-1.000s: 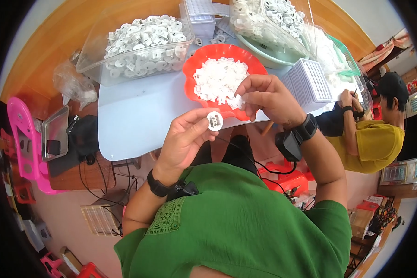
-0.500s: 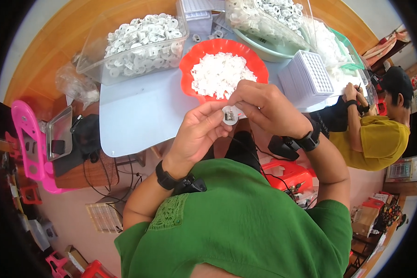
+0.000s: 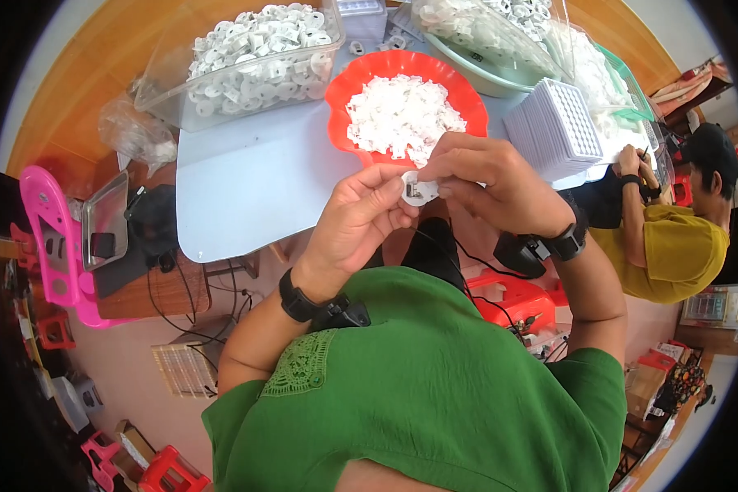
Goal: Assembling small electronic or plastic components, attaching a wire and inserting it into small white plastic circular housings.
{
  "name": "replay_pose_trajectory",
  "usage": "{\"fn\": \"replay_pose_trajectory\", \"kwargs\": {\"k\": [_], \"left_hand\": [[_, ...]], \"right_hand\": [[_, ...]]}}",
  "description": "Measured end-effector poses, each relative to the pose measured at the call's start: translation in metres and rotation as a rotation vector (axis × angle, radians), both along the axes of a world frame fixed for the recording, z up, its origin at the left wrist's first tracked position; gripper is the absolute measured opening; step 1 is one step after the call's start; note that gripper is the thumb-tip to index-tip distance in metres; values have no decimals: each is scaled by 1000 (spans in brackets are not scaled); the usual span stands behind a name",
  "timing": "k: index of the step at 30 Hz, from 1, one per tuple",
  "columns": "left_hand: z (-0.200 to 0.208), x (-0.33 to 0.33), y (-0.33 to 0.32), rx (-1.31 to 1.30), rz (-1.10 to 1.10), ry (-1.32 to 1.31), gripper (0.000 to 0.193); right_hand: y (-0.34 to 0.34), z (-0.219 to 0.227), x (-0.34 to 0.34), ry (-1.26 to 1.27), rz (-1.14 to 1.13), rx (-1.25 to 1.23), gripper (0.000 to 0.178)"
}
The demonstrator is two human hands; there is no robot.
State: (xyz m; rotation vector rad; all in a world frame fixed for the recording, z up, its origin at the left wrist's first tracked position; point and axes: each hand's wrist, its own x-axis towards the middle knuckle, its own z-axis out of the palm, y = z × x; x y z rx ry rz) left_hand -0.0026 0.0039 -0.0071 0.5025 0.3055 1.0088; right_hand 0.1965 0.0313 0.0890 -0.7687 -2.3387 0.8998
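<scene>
Between my hands is a small round white plastic part (image 3: pixel 419 190) with a metal piece set in it. My left hand (image 3: pixel 361 215) pinches its left edge between thumb and fingertips. The fingers of my right hand (image 3: pixel 488 182) are closed at its upper right side; whether they hold a further small piece is hidden. Just beyond my hands stands a red scalloped bowl (image 3: pixel 336 102) heaped with small white plastic pieces (image 3: pixel 402 115). Both wrists wear black bands.
On the light blue table (image 3: pixel 246 180) stand a clear bin (image 3: pixel 168 102) of round white parts, a stack of white trays (image 3: pixel 541 135) and a pale green basin (image 3: pixel 488 80). A person in a yellow shirt (image 3: pixel 685 250) works at the right. A red stool (image 3: pixel 508 303) is below the table.
The round part has turned, showing more of its face, and sits slightly higher. My right hand has shifted a little right, its fingers now at the part's upper right side.
</scene>
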Motion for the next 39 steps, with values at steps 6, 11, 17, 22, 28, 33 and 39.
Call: {"fn": "replay_pose_trajectory", "kwargs": {"k": [6,11,17,22,28,33,39], "left_hand": [[1,-1,-1,31,-26,36,27],[0,-1,0,33,-28,-36,24],[0,-3,-1,79,-16,-50,23],[1,-1,-3,82,2,-21,24],[-1,-2,-2,79,-2,-5,24],[-1,-3,-1,71,-14,2,24],[-2,-2,-1,86,-19,44,26]], "right_hand": [[1,-4,3,41,31,-77,24],[-8,-1,1,213,-117,-490,15],[-12,6,3,235,-84,-617,11],[-13,3,-1,28,0,40,13],[-17,-7,-11,27,-104,108,12],[-16,-11,-16,1,-128,154,12],[-14,-9,-15,6,-93,193,16]]}}
